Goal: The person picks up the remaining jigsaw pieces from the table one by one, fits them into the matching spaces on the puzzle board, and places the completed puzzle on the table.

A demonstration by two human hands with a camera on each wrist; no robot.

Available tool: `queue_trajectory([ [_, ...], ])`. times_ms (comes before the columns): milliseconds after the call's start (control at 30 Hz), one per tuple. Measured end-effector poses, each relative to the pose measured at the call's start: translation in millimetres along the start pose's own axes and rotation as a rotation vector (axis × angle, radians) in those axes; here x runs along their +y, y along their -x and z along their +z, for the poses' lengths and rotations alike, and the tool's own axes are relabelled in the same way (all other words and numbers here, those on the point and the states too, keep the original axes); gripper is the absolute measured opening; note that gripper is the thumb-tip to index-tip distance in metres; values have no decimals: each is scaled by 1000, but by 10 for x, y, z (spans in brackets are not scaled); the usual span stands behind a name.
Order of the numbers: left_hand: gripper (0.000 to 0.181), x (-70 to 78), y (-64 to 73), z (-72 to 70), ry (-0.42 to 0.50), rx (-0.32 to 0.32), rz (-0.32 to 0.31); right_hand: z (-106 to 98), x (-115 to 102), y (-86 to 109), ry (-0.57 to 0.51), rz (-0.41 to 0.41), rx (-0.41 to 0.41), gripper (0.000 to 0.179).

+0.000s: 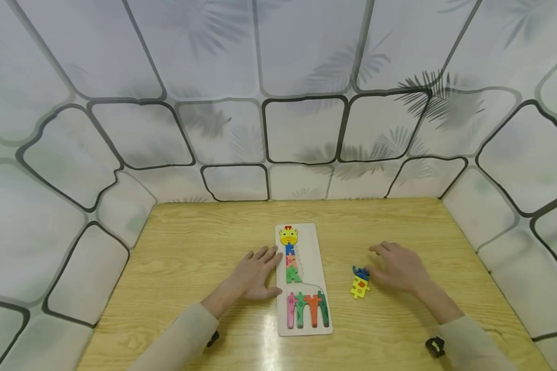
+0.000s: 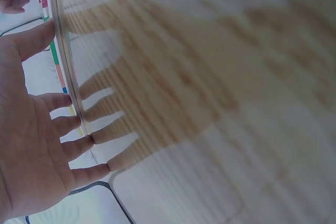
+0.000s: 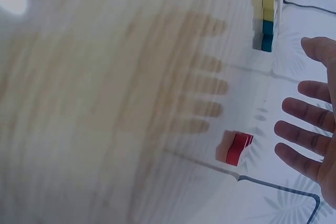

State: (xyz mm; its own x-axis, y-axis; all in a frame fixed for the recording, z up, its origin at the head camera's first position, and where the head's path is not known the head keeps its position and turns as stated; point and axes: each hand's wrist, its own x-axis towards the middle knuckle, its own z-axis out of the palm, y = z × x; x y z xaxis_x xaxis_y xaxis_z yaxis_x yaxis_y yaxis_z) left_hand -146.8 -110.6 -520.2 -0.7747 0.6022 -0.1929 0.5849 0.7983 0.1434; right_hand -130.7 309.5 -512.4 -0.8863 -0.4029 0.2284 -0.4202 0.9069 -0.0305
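Observation:
A giraffe puzzle board (image 1: 312, 252) lies flat on the wooden table. A yellow head (image 1: 288, 236), blue, orange and green neck pieces and several coloured leg pieces (image 1: 313, 309) sit in it; its body recess is bare. My left hand (image 1: 258, 273) rests with fingers spread at the board's left edge, thumb and fingertips over the rim. To the right of the board, my right hand (image 1: 399, 268) hovers palm down with extended fingers, holding nothing. Near its thumb lie a blue piece (image 1: 361, 272) and a yellow piece (image 1: 360, 287). In the right wrist view, a red piece (image 3: 239, 149) lies beyond its fingertips.
The wooden table (image 1: 204, 226) is enclosed at the back and sides by a pale wall covering (image 1: 301, 129) with dark outlines and leaf prints. A dark wrist strap (image 1: 435, 347) shows by the right sleeve, another dark strap (image 1: 213, 338) by the left sleeve.

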Motion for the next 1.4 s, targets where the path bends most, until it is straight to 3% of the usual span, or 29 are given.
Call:
queue_trajectory([
  [333,95,4,-3,-9,7,-4,0,-20,134,14,-31,64,64,45],
  [1000,95,18,3,-18,2,-9,-7,-26,382,54,12,203,-110,54],
  [1400,96,16,-3,-7,0,-13,-3,7,448,97,-135,314,-150,59],
])
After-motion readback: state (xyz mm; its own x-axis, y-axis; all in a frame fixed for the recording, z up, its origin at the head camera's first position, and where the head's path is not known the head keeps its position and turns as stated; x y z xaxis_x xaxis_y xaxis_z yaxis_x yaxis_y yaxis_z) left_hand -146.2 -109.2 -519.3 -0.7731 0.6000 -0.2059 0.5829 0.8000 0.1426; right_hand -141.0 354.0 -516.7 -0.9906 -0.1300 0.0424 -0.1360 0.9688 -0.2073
